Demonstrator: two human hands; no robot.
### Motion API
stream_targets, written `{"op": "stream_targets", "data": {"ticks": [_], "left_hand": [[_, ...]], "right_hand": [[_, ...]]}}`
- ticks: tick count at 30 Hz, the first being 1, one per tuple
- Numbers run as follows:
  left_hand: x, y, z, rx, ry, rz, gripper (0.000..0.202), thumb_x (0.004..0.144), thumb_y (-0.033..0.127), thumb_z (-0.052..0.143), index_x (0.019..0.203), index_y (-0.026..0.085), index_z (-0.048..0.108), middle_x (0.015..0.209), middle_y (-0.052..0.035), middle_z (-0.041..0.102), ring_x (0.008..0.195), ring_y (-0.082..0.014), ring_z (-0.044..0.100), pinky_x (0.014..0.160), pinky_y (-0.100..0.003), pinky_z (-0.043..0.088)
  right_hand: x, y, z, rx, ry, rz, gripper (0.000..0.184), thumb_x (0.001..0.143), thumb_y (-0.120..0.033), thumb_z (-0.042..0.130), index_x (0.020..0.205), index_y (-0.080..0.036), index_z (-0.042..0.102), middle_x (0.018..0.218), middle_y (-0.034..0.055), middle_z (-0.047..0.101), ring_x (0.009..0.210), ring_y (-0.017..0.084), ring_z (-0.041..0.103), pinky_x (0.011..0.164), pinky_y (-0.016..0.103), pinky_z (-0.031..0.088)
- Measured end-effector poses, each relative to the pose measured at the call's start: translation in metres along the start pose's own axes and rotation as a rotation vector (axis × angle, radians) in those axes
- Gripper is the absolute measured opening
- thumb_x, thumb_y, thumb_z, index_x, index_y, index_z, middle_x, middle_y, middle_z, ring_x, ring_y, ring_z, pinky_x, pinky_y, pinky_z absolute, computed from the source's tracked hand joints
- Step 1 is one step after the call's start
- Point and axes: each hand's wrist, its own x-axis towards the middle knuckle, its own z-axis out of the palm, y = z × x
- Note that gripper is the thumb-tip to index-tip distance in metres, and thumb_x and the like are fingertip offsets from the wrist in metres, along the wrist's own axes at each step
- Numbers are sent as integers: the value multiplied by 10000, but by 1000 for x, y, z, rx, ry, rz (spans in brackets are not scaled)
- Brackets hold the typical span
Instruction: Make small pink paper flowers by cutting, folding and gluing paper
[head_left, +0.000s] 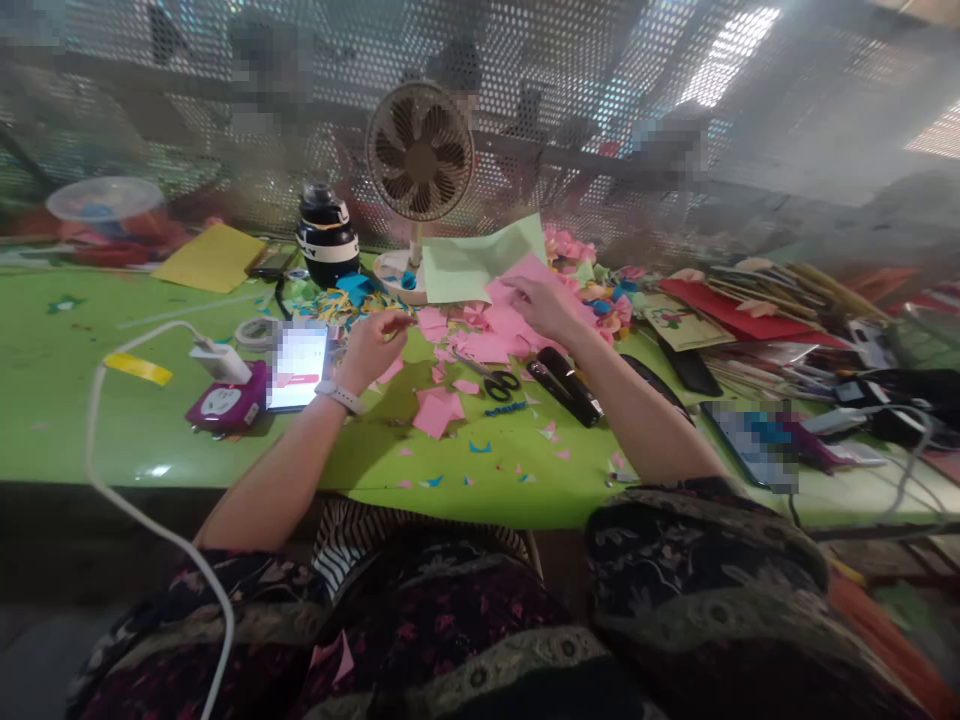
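Observation:
My left hand (373, 348), with a pale band on its wrist, hovers at the left of the paper scraps. Its fingers are loosely curved and apart, and nothing shows in them. My right hand (541, 303) reaches over the pink paper (510, 325), fingers stretched leftward, tips at a pink sheet's edge. Behind it a light green paper sheet (465, 268) stands tilted. Between and below my hands are dark-handled scissors (501, 382), a black stapler (566, 388) and a small stack of pink paper squares (438, 411).
A small fan (420, 160) and a black bottle (328, 240) stand at the back. A lit phone (298, 370), a purple plug adapter (227, 400) and a white cable (94, 430) lie left. Papers, a red folder (739, 310) and another phone (750, 445) crowd the right.

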Motion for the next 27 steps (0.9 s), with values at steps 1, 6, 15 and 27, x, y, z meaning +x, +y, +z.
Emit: {"op": "stream_targets", "data": {"ticks": [1, 6, 15, 27], "left_hand": [[-1, 4, 1, -110, -19, -25, 185, 834, 214, 649, 976, 167, 757, 1046, -105, 783, 968, -215, 731, 938, -371, 571], [-10, 26, 5, -571, -319, -218, 506, 748, 438, 851, 1150, 161, 719, 1024, -107, 785, 941, -193, 744, 840, -312, 599], [-14, 30, 7, -777, -367, -452, 557, 665, 253, 927, 1154, 140, 686, 848, -36, 765, 745, -126, 720, 741, -267, 611], [-20, 31, 21, -944, -306, -527, 208, 722, 212, 874, 856, 159, 724, 913, -17, 759, 857, -106, 709, 804, -226, 579]], "right_hand": [[-5, -9, -4, 95, -57, -99, 520, 976, -162, 472, 1493, -140, 522, 1342, 135, 664, 1118, 250, 630, 943, 344, 492], [-27, -57, -8, 314, -219, -507, 543, 972, -194, 503, 1515, -180, 504, 1174, 106, 728, 945, 208, 654, 888, 374, 535], [-47, -75, 11, 222, 263, -478, 707, 922, -73, 432, 1592, -288, 371, 1482, 110, 538, 1263, 296, 581, 1025, 502, 550], [-66, -58, 62, 365, 414, -584, 176, 940, -219, 649, 995, -308, 790, 1465, 41, 589, 1338, 291, 538, 1094, 568, 477]]}}
